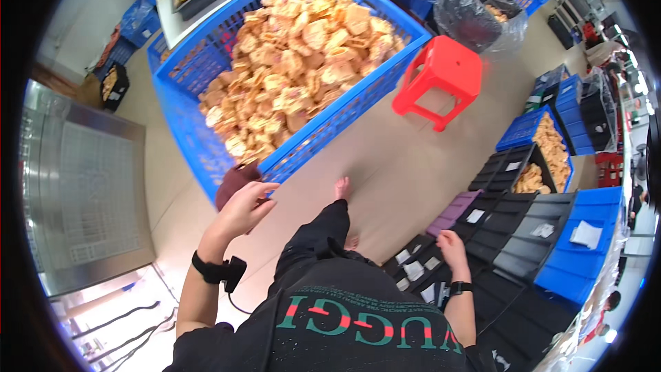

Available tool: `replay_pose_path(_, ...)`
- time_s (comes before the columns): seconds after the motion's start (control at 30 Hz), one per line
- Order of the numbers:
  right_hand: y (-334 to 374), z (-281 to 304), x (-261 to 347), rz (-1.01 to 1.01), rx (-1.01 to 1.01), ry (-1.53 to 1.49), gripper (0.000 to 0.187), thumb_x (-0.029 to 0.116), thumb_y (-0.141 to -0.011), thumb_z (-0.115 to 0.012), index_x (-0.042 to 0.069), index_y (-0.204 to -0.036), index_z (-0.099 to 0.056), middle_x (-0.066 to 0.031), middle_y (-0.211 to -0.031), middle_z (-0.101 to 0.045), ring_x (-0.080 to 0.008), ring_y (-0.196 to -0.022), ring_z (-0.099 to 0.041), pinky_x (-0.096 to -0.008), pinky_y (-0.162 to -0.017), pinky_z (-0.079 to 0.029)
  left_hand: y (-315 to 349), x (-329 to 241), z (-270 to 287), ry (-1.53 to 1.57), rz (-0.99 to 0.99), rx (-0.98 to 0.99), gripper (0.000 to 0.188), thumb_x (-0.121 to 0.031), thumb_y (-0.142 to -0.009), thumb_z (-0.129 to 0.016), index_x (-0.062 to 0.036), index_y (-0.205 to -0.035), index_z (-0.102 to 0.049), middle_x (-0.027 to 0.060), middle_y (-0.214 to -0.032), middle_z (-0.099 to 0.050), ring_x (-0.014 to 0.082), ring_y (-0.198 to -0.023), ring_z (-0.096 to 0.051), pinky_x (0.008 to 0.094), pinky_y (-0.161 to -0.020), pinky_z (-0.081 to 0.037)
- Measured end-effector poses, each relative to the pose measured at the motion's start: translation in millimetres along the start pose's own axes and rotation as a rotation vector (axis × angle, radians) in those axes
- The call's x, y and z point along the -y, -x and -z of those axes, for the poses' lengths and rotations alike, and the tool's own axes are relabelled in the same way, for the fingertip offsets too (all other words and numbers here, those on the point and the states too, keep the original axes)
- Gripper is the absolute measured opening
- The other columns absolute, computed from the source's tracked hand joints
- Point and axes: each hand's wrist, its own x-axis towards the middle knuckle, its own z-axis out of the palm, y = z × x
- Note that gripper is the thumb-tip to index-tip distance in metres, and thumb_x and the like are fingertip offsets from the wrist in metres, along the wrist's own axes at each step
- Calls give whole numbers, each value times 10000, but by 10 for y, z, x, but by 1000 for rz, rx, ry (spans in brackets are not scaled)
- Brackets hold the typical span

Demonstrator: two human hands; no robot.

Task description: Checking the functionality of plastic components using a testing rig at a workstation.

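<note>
A large blue mesh crate (pixel 329 116) heaped with tan, chip-like food pieces (pixel 303 48) stands in front of me. At its near corner is a dark maroon, cloth-like thing (pixel 234 180), partly covered by my left hand (pixel 242 210). That hand's fingers are stretched forward and slightly bent, with no grip on anything visible; whether it touches the maroon thing I cannot tell. A black strap with a small device circles my left wrist. My right hand (pixel 452 248) hangs empty at my right side, fingers loosely bent, close to stacked black crates (pixel 492 234).
A red plastic stool (pixel 451 69) stands right of the blue crate. Grey and blue crates (pixel 582 248) line the right side, with more filled crates (pixel 544 145) beyond. Plastic-lined bins (pixel 475 17) stand at the back. A metal cabinet (pixel 89 186) is at the left.
</note>
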Motion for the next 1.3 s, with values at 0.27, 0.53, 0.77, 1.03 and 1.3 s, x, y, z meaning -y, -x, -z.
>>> replay_pose_path(0.27,-502,257,120,-324,243,-75,271,257,-933,-561,76,-1132,-591,-24,-938,-644,-123,-816,-622,-256,-679,-481,-1140,140,62,-380,50,-462,498,-192,-801,-680,-56,-1254,-525,190,-1227,-524,365,-1155,-464,422,-1000,-368)
replay_pose_path(0.53,-1160,1130,-111,-503,265,-168,161,228,-884,-601,81,-915,-659,-21,-796,-650,-106,-694,-607,-269,-602,-480,-2342,-332,-11,-203,97,-361,348,-213,-908,-582,2,-1181,-577,200,-1100,-623,314,-1050,-587,370,-916,-448)
replay_pose_path(0.77,-3154,2258,423,-258,292,31,207,220,-809,-707,27,-763,-650,-48,-653,-635,-117,-575,-605,-261,-522,-473,-3020,-794,-584,377,356,-277,335,-287,-982,-471,-46,-1181,-591,81,-1033,-654,174,-945,-613,317,-800,-479)
replay_pose_path(1.03,-5319,3032,1999,-1,36,475,217,249,-791,-659,43,-743,-607,-78,-632,-647,-172,-603,-632,-321,-598,-505,-2327,-893,-837,888,774,-759,342,-379,-950,-530,-159,-1211,-555,15,-1038,-618,130,-934,-581,296,-774,-457)
replay_pose_path(1.3,-6001,2287,3075,151,312,342,222,245,-845,-621,26,-807,-622,-65,-693,-643,-134,-646,-615,-300,-603,-493,-2343,-508,-738,1033,818,-1311,220,-310,-971,-490,-154,-1085,-596,-68,-727,-466,25,-486,-364,158,-395,-239)
